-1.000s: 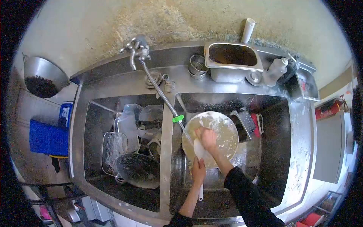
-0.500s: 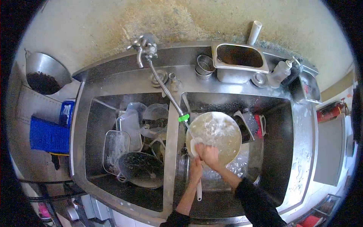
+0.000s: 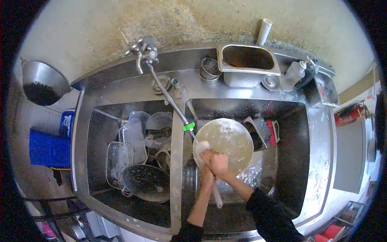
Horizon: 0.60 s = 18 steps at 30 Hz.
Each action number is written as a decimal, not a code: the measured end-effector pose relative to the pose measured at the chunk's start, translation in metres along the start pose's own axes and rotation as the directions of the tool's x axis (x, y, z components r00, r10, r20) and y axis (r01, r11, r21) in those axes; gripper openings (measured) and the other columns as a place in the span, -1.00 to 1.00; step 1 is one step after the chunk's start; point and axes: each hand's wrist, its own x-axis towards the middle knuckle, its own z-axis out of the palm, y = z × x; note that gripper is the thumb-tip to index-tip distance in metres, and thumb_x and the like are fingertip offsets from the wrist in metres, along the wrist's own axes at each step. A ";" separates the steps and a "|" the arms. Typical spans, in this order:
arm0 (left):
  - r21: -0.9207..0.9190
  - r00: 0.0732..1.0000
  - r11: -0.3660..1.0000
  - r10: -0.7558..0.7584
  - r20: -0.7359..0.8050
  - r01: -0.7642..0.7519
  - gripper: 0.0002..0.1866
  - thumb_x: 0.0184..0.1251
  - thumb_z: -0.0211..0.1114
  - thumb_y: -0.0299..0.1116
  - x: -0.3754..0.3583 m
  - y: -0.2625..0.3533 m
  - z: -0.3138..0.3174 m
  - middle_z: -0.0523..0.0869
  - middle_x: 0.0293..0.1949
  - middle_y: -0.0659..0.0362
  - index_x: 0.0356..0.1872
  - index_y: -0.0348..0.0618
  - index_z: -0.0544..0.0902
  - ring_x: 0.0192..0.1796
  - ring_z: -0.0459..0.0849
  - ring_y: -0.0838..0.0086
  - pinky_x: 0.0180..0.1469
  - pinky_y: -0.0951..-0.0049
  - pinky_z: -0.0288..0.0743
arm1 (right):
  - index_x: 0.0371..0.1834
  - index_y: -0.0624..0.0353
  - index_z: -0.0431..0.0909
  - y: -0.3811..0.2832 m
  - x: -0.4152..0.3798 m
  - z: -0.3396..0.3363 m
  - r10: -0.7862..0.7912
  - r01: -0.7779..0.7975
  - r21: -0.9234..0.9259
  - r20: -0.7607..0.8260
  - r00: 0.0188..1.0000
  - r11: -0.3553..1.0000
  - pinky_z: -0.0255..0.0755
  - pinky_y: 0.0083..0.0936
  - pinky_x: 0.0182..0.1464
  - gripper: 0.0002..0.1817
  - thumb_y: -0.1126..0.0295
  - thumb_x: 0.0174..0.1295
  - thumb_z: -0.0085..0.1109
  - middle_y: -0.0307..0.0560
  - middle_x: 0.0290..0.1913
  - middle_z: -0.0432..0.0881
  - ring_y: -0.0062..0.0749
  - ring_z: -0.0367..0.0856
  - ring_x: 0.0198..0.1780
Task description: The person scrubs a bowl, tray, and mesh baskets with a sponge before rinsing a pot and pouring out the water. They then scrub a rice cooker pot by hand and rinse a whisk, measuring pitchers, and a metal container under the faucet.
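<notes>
A white-handled utensil [image 3: 217, 194] slants over the near left edge of a round container of cloudy water [image 3: 231, 143] in the right basin. My left hand [image 3: 207, 174] is closed around the handle. Just above it, my right hand [image 3: 217, 162] is closed at the utensil's upper part, close against the left one. What exactly its fingers press on is hidden. Water runs from the faucet hose with a green band [image 3: 188, 126] beside the utensil's pale head.
The left basin holds a dark pan [image 3: 146, 182], a wire basket [image 3: 120, 164] and clear plastic containers [image 3: 135, 131]. A grater [image 3: 258, 131] leans right of the round container. On the back ledge stand a deep metal tray [image 3: 243, 78] and a spray bottle [image 3: 295, 74].
The view has shifted slightly. The utensil's handle end has swung right, and its head sits a little differently at the water stream. Both hands remain on it.
</notes>
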 end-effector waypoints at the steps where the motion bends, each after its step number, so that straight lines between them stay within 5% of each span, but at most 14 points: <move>1: -0.300 0.989 0.942 -0.144 0.042 0.150 -0.54 0.33 -0.27 -0.05 0.005 0.021 0.000 0.59 -0.34 0.07 -0.53 -0.18 0.44 -0.25 0.55 0.31 -0.22 0.32 0.41 | -0.47 0.06 0.53 -0.004 -0.008 0.000 0.054 -0.054 0.029 0.016 0.998 0.998 0.40 -0.22 -0.51 -0.69 0.07 0.13 -0.02 0.03 -0.56 0.55 -0.05 0.54 -0.55; 2: -0.567 0.957 0.772 -0.265 0.123 0.286 -0.54 0.33 -0.25 -0.03 0.006 0.039 0.000 0.59 -0.27 0.06 -0.53 -0.16 0.44 -0.17 0.56 0.31 -0.16 0.34 0.43 | -0.50 0.04 0.53 -0.009 -0.015 -0.003 0.101 -0.102 0.054 0.033 0.994 0.993 0.40 -0.24 -0.53 -0.70 0.07 0.12 -0.02 0.00 -0.58 0.55 -0.08 0.54 -0.56; 5: -0.513 0.927 0.775 -0.262 0.269 0.368 -0.60 0.30 -0.17 0.03 0.044 0.035 -0.009 0.55 -0.13 0.09 -0.44 -0.09 0.42 -0.06 0.53 0.32 -0.03 0.38 0.43 | -0.56 0.02 0.52 0.011 -0.060 0.019 0.112 -0.116 0.020 0.131 0.985 0.993 0.41 -0.25 -0.52 -0.69 0.05 0.08 0.00 -0.05 -0.60 0.54 -0.14 0.55 -0.57; 6: -0.514 0.863 0.770 -0.094 0.496 0.379 -0.63 0.27 -0.08 0.03 0.048 0.032 -0.013 0.54 -0.11 0.09 -0.39 -0.07 0.41 -0.06 0.53 0.31 -0.09 0.40 0.44 | -0.57 0.01 0.52 0.024 -0.077 0.024 0.110 -0.110 -0.012 0.171 0.979 0.994 0.41 -0.25 -0.51 -0.69 0.04 0.07 0.01 -0.06 -0.61 0.53 -0.15 0.55 -0.56; 9: -0.521 0.932 0.786 -0.187 0.312 0.332 -0.64 0.25 -0.02 0.02 0.048 0.039 0.006 0.57 -0.20 0.09 -0.38 -0.10 0.39 -0.13 0.55 0.32 -0.14 0.43 0.44 | -0.57 0.01 0.54 0.034 -0.113 -0.026 -0.003 0.084 -0.154 0.465 0.885 0.984 0.42 -0.25 -0.47 -0.73 0.06 0.01 0.08 -0.07 -0.60 0.54 -0.15 0.54 -0.55; 11: -0.279 0.971 0.949 -0.083 0.224 0.146 -0.74 0.27 0.03 -0.10 0.036 0.059 0.007 0.47 -0.56 0.27 -0.35 -0.09 0.37 -0.59 0.44 0.57 -0.55 0.64 0.34 | -0.59 0.05 0.53 0.065 -0.160 -0.029 -0.077 0.252 -0.209 0.607 0.791 0.945 0.43 -0.26 -0.47 -0.72 0.08 -0.04 0.14 -0.06 -0.60 0.54 -0.16 0.55 -0.54; 13: -0.122 0.959 0.989 -0.048 0.281 0.085 -0.80 0.28 0.04 -0.19 0.006 0.077 -0.007 0.37 -0.66 0.34 -0.35 -0.10 0.39 -0.69 0.30 0.64 -0.66 0.66 0.20 | -0.61 0.13 0.52 0.042 -0.114 -0.113 0.046 -0.063 0.046 0.306 0.951 0.997 0.42 -0.26 -0.47 -0.75 0.18 -0.14 0.26 -0.04 -0.57 0.53 -0.14 0.53 -0.53; 14: -0.053 0.938 0.995 -0.056 0.343 0.079 -0.81 0.28 0.04 -0.21 -0.020 0.091 -0.017 0.35 -0.67 0.35 -0.35 -0.11 0.39 -0.69 0.29 0.65 -0.66 0.65 0.19 | -0.59 0.17 0.51 0.107 -0.113 -0.092 0.153 -0.151 -0.030 0.079 0.985 0.988 0.41 -0.24 -0.44 -0.75 0.24 -0.17 0.30 0.00 -0.57 0.52 -0.11 0.53 -0.51; 16: 0.079 0.916 0.997 -0.051 0.397 0.021 -0.85 0.26 0.03 -0.30 -0.080 0.116 -0.046 0.35 -0.66 0.34 -0.27 -0.15 0.43 -0.66 0.29 0.67 -0.64 0.65 0.18 | -0.42 0.24 0.46 0.135 -0.060 -0.115 0.431 -0.432 0.030 -0.168 0.887 0.901 0.40 -0.22 -0.37 -0.69 0.36 -0.21 0.35 0.07 -0.47 0.52 -0.06 0.53 -0.44; 17: 0.147 0.905 0.989 -0.049 0.423 -0.016 -0.74 0.23 0.05 -0.34 -0.099 0.119 -0.077 0.40 -0.60 0.32 -0.09 -0.19 0.44 -0.63 0.33 0.66 -0.62 0.65 0.22 | -0.29 0.22 0.40 0.129 -0.024 -0.138 0.189 -0.236 -0.131 -0.298 0.936 0.963 0.39 -0.24 -0.36 -0.58 0.30 -0.20 0.34 0.07 -0.37 0.52 -0.09 0.53 -0.37; 18: 0.243 0.954 0.970 -0.099 0.284 0.028 -0.66 0.20 0.07 -0.41 -0.128 0.146 -0.092 0.44 -0.55 0.30 0.03 -0.18 0.41 -0.60 0.36 0.66 -0.59 0.65 0.26 | -0.21 0.21 0.38 0.140 -0.004 -0.136 0.263 -0.316 -0.197 -0.256 0.930 0.928 0.42 -0.26 -0.32 -0.50 0.26 -0.24 0.35 0.04 -0.29 0.52 -0.11 0.55 -0.31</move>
